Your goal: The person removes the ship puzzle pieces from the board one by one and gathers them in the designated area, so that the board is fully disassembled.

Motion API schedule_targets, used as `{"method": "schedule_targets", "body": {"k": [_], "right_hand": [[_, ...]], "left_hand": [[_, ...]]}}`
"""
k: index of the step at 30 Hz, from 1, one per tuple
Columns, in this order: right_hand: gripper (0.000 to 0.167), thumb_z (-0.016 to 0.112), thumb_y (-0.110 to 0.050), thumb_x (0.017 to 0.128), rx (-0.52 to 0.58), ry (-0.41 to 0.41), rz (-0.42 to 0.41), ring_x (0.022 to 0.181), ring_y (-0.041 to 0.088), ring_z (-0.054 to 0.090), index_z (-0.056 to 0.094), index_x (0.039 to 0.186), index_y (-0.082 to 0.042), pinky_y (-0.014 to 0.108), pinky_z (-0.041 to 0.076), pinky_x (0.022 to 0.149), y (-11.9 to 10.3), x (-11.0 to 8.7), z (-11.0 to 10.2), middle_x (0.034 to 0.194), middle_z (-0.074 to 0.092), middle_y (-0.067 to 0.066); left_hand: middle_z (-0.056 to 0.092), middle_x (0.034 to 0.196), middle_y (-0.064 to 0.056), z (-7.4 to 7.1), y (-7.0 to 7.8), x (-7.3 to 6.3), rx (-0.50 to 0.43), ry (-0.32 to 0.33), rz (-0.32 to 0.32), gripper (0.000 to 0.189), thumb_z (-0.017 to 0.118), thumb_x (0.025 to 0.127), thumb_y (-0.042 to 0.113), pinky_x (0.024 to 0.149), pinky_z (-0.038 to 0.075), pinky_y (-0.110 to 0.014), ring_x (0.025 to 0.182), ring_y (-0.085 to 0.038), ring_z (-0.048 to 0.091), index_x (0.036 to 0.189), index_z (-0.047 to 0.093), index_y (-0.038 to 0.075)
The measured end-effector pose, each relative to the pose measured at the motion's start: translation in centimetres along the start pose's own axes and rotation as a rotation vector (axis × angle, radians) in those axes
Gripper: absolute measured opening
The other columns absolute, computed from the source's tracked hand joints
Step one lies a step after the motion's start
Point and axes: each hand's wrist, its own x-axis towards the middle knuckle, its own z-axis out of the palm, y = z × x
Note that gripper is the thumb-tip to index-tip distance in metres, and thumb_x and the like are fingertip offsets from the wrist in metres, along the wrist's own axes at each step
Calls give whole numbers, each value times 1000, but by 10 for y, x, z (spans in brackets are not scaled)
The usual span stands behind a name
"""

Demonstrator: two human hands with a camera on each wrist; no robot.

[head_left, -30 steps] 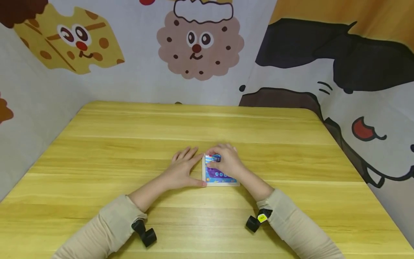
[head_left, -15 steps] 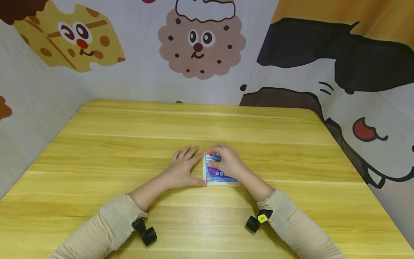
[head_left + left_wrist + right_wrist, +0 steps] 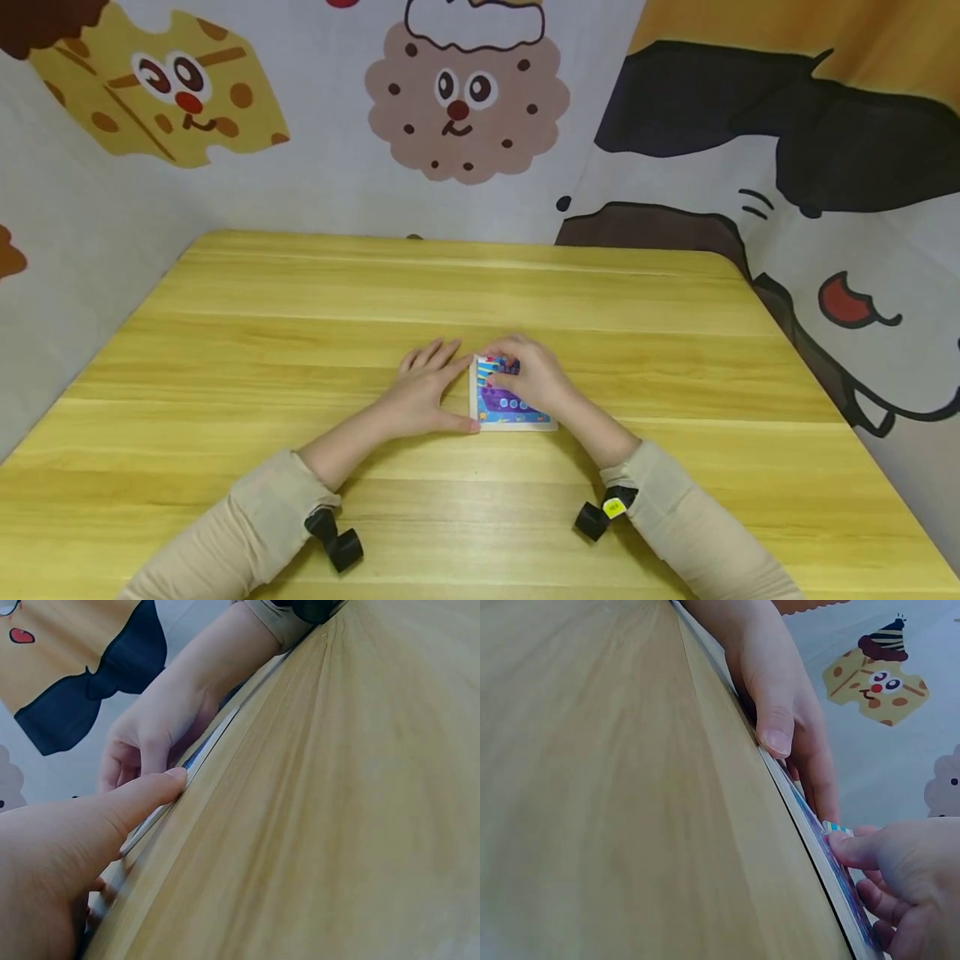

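A small square picture puzzle (image 3: 513,417) with a pale frame lies flat on the table in the head view, its picture blue and purple. My left hand (image 3: 416,396) rests along its left side with fingers spread, the thumb at the near-left corner and the index finger at the far-left one. Over the upper part of the picture is my right hand (image 3: 532,379), thumb and fingers bent together. In the right wrist view it pinches a small puzzle piece (image 3: 837,828) with a striped face, tilted up at the board's surface. My right hand covers much of the board's right side.
The wood-grain table (image 3: 480,517) extends around the board on all sides. Behind it hangs a white cloth (image 3: 315,192) printed with cartoon food and an animal. Black wrist cameras sit at both cuffs, above the tabletop.
My right hand has shifted slightly to the right, and more of the picture's upper left shows. The left hand stays at the frame.
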Motion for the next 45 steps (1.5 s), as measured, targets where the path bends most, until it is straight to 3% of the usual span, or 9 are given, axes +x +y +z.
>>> {"method": "schedule_targets", "body": {"k": [12,27,38,45], "right_hand": [[30,72,0,84,141,40,-34,85,14,59,71,112,-11,34,49,80,6,-3,-2,102,62,-1],[27,67,3,86,371,11,66,84,20,61,70,112,-1,28,52,69,10,-1,-7,110,65,12],[25,68,2,85,392,47,116,78,19,57,71,110,-2,25,48,66,18,-2,-23,102,67,11],[23,67,2,86,380,98,119,87,17,60,72,108,-3,23,50,69,32,-8,-41,109,66,8]], "left_hand": [[12,158,-14,-1,1,0,3,-1,-7,106,65,71,72,110,0,-58,143,-36,4,151,31,12],[12,158,-13,-2,1,-1,13,-24,-19,105,64,72,72,111,-1,-55,143,-35,2,151,30,12],[12,158,-13,0,0,-2,2,-10,-13,105,65,72,71,111,0,-56,143,-35,3,151,30,11],[13,158,-13,-1,-2,-1,4,1,-5,105,65,72,71,111,0,-55,143,-34,3,151,30,12]]}}
